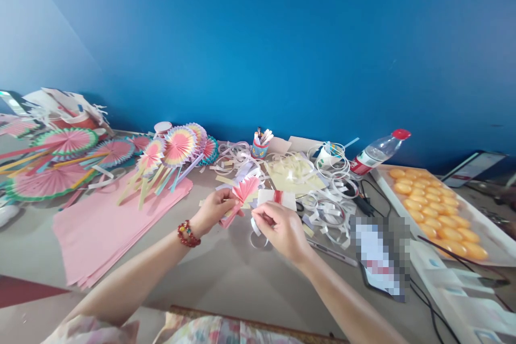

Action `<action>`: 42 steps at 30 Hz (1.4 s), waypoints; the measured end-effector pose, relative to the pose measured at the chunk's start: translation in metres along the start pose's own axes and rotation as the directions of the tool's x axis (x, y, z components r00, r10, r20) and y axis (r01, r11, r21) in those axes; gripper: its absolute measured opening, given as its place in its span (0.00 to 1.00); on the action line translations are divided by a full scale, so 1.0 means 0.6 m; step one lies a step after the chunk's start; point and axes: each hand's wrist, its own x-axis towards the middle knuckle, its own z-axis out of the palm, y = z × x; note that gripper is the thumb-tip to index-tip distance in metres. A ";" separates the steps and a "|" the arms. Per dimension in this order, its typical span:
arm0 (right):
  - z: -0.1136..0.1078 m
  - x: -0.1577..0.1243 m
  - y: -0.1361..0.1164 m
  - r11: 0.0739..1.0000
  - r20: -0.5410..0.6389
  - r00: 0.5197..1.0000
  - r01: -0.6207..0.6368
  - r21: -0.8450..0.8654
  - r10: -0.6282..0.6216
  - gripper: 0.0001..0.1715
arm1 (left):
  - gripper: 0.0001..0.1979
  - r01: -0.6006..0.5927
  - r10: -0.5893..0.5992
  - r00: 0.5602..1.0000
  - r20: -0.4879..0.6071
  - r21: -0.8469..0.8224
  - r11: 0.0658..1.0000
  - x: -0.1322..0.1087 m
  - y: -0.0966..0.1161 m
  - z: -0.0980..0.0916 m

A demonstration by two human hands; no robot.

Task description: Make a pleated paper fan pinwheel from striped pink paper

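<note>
My left hand (pixel 213 210), with a bead bracelet at its wrist, is closed around a pleated pink paper fan (pixel 245 189). The fan's folds spread upward above the thumb. Close beside it, my right hand (pixel 285 232) is pinched over a thin white strip (pixel 258 241), which curls down in a loop below the fingertips. Whether the strip is paper or tape I cannot tell. Just behind the right hand lies a white card wound with red thread (pixel 278 196).
Finished paper fans (pixel 180 146) and a stack of pink sheets (pixel 116 226) lie left. Tangled white strips (pixel 332 209), a pen cup (pixel 260 146), and a red-capped bottle (pixel 379 153) are behind and right. Further right are a phone (pixel 381 260) and a tray of orange oval items (pixel 439 209).
</note>
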 end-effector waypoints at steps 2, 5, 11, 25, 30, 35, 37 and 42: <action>-0.003 0.001 0.000 1.000 0.011 1.000 0.000 -0.015 0.000 0.09 | 0.09 0.010 -0.010 1.000 0.002 -0.018 1.000 -0.005 0.003 0.002; -0.005 0.001 -0.001 0.999 0.032 0.999 0.014 -0.045 -0.013 0.09 | 0.08 0.035 -0.035 0.999 0.009 -0.059 0.998 -0.010 0.007 0.003; -0.008 -0.003 -0.009 1.000 0.042 0.999 0.020 -0.022 -0.019 0.10 | 0.11 0.110 -0.091 0.992 0.086 -0.253 0.961 -0.011 -0.004 0.008; -0.033 -0.005 -0.007 0.902 0.105 0.994 -0.046 0.429 0.001 0.10 | 0.08 0.354 -0.188 0.928 0.322 -0.602 0.715 -0.041 -0.033 0.029; -0.036 -0.005 -0.010 0.820 0.254 0.967 -0.163 0.548 0.022 0.10 | 0.10 0.427 -0.209 0.891 0.402 -0.593 0.682 -0.053 -0.043 0.033; -0.021 -0.010 -0.002 0.715 0.336 0.933 -0.322 0.621 0.128 0.11 | 0.10 0.447 -0.208 0.882 0.423 -0.610 0.655 -0.059 -0.056 0.039; -0.015 -0.013 0.005 0.701 0.338 0.925 -0.358 0.616 0.175 0.09 | 0.10 0.451 -0.209 0.881 0.425 -0.618 0.644 -0.062 -0.060 0.041; -0.015 -0.017 0.006 0.807 0.313 0.925 -0.351 0.475 0.218 0.10 | 0.09 0.441 -0.197 0.887 0.418 -0.640 0.630 -0.067 -0.059 0.041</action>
